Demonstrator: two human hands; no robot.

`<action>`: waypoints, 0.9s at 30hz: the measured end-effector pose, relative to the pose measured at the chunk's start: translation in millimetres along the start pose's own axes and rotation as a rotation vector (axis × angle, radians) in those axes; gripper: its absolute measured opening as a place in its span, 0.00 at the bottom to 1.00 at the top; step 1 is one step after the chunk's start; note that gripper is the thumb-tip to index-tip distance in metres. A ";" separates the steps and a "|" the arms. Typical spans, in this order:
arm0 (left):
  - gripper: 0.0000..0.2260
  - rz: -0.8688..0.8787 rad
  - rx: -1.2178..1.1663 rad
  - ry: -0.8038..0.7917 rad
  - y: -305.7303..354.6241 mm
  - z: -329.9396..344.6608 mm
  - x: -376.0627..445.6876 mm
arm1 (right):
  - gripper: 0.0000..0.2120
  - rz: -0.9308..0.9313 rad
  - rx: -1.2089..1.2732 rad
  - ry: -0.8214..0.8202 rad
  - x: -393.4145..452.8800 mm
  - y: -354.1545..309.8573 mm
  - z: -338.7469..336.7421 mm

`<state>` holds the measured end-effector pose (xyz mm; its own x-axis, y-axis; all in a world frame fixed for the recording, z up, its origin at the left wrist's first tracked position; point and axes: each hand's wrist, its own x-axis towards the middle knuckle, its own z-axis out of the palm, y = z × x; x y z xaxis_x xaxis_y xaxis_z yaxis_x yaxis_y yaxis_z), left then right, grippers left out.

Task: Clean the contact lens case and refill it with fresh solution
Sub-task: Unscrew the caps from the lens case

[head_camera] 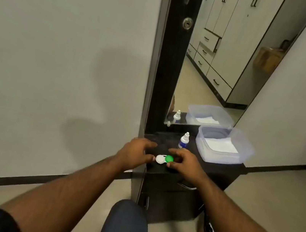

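Observation:
A contact lens case (163, 159) with one white cap and one green cap lies on the front of a low dark cabinet (187, 183). My left hand (136, 152) is at the white end, its thumb touching the case and its fingers spread above the cabinet top. My right hand (185, 162) is at the green end, thumb and fingers curled round the green cap. A small solution bottle (184, 140) with a white cap and blue label stands upright just behind my right hand.
A clear plastic box (223, 145) holding white folded tissue sits at the cabinet's back right. A tall mirror (217, 56) leans behind the cabinet and reflects wardrobes. A grey wall is to the left, and my knee (124, 225) is below the cabinet.

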<state>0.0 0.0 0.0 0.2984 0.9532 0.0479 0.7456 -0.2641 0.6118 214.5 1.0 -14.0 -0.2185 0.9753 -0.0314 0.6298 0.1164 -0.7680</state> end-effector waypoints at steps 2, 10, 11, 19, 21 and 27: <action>0.25 -0.012 0.027 -0.051 -0.9 7.4 8.2 | 0.28 -0.002 -0.049 -0.014 8.2 4.7 -0.7; 0.20 0.009 0.195 -0.122 -9.4 33.5 31.3 | 0.22 -0.050 -0.056 -0.001 20.3 28.1 10.4; 0.18 0.019 0.197 -0.107 -10.8 36.3 32.1 | 0.21 -0.049 -0.028 0.009 21.1 31.3 11.8; 0.18 0.111 0.082 0.084 -22.1 61.6 21.8 | 0.20 -0.024 0.017 0.035 29.0 39.7 15.8; 0.18 0.082 0.029 0.110 -19.7 67.5 18.8 | 0.20 -0.024 0.015 0.031 29.3 40.1 15.4; 0.20 -0.018 -0.129 0.243 -11.0 71.5 9.7 | 0.20 -0.032 0.022 0.021 29.7 40.9 12.3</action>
<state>37.3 1.6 -62.7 0.1221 0.9690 0.2149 0.6628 -0.2407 0.7090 224.6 32.4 -54.2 -0.2222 0.9750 0.0066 0.6063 0.1435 -0.7822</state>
